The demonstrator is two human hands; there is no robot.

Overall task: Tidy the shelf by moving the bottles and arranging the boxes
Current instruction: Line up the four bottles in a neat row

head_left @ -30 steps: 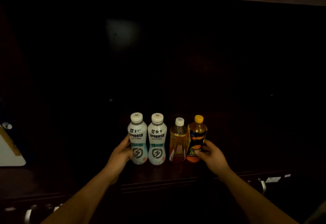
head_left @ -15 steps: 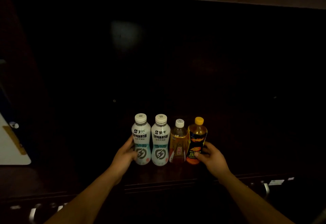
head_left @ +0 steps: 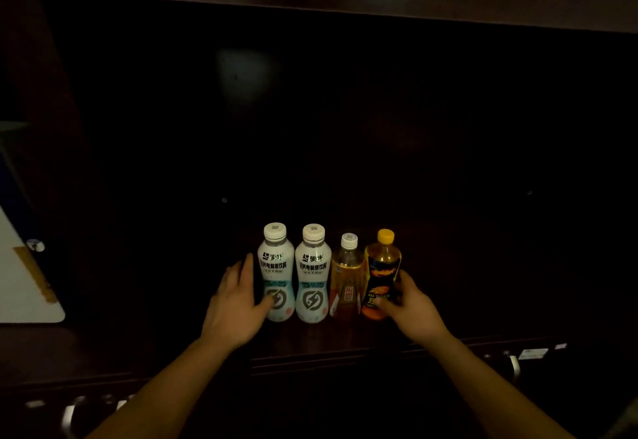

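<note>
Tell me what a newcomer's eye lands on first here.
Four upright bottles in a tight row near the front edge of the dark wooden shelf stand out from the gloom: two white plastic bottles with white caps, then a clear amber bottle and an orange bottle with a yellow cap. The left hand presses the outer white bottle's side; the right hand clasps the orange bottle.

The left hand (head_left: 238, 304) has loosened its grip on the left white bottle (head_left: 276, 274). Its fingers (head_left: 247, 266), curled round the bottle's side a second ago, now lie straighter and reach higher beside it. Both white bottles have slid right, so the second white bottle (head_left: 313, 274) now stands hard against the tea bottle (head_left: 347, 283), tightening the row that ends at the yellow-capped bottle (head_left: 382, 273).
</note>
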